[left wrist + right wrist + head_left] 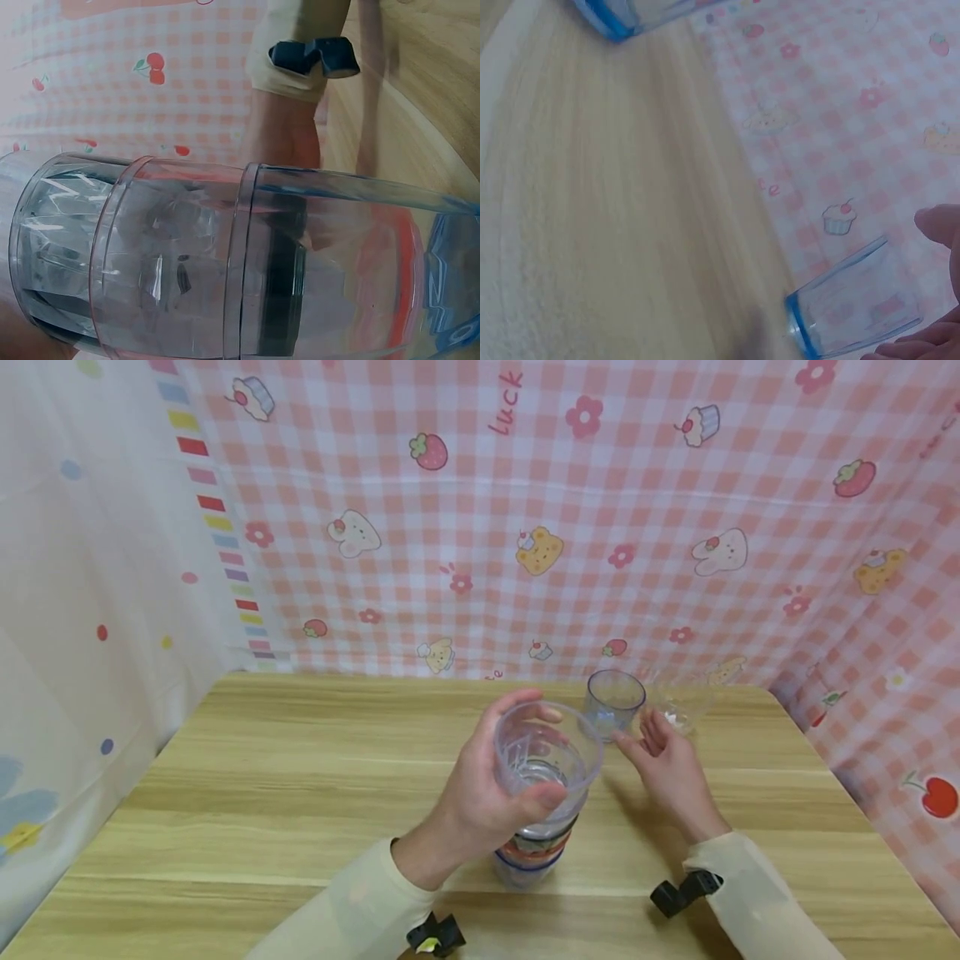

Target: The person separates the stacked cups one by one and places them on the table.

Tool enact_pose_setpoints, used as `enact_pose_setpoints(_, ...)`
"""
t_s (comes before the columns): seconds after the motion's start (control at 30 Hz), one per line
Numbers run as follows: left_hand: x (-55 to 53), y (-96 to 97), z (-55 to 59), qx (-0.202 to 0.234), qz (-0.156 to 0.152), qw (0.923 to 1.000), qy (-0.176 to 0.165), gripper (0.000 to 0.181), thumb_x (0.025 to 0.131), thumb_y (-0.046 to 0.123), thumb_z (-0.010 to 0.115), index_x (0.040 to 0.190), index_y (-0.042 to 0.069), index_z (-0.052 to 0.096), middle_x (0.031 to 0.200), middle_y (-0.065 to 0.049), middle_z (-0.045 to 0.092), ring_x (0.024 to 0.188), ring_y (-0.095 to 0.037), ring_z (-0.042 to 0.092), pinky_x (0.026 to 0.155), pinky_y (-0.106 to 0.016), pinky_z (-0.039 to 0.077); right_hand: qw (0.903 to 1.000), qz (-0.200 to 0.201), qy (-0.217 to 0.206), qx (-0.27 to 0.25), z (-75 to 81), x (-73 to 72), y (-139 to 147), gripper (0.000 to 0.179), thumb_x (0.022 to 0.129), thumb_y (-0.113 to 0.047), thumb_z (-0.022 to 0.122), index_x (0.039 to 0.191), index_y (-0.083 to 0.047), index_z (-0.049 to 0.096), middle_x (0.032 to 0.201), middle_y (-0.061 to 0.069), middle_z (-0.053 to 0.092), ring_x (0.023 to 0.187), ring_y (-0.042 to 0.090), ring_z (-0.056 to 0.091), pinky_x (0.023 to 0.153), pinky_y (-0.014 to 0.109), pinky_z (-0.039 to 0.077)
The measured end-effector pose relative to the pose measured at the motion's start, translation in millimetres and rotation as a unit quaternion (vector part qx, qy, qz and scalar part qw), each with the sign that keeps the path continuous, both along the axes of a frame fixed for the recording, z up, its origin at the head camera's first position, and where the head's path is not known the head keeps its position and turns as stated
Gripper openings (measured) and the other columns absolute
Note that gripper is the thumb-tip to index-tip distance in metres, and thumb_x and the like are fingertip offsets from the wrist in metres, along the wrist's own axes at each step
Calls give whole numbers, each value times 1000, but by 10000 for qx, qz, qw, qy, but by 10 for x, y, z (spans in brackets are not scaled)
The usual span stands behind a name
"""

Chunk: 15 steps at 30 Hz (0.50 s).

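Observation:
My left hand [487, 777] grips the clear plastic cup [551, 810] at the top of a stack of nested cups, thumb on the near side and fingers behind it. Below it in the stack come cups with dark, red and blue tints [528, 860]; the left wrist view shows their stepped rims, with a red-rimmed cup [165, 262] among them. At the back right my right hand [671, 768] reaches toward a clear cup with a bluish rim [615, 702]. Its thumb and fingers are spread apart beside that cup [862, 304], not wrapped round it.
Another clear cup [681, 706] stands just right of the bluish one, near the back edge of the wooden table [315, 777]. A pink checked cloth [450, 510] hangs behind the table and along the right side, with a white cloth [90, 610] at left.

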<state>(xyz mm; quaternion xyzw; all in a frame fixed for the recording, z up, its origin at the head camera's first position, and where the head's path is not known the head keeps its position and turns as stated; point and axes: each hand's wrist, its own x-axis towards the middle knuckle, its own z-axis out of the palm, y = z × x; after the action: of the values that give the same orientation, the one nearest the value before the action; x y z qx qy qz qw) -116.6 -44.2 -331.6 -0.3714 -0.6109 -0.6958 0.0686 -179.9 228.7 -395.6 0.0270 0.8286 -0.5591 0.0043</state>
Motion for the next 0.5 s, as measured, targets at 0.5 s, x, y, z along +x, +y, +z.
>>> enact_pose_setpoints(0.5, -23, -63, 9, -182, -296, 9994, -60, 102, 92, 65, 78, 158, 1, 33, 145, -30, 52, 127, -38, 62, 107, -43, 60, 9981, -263, 531, -162, 249, 247, -14, 88, 109, -29, 66, 170, 4, 12, 178, 20, 21, 165, 32, 26, 132, 43, 29)
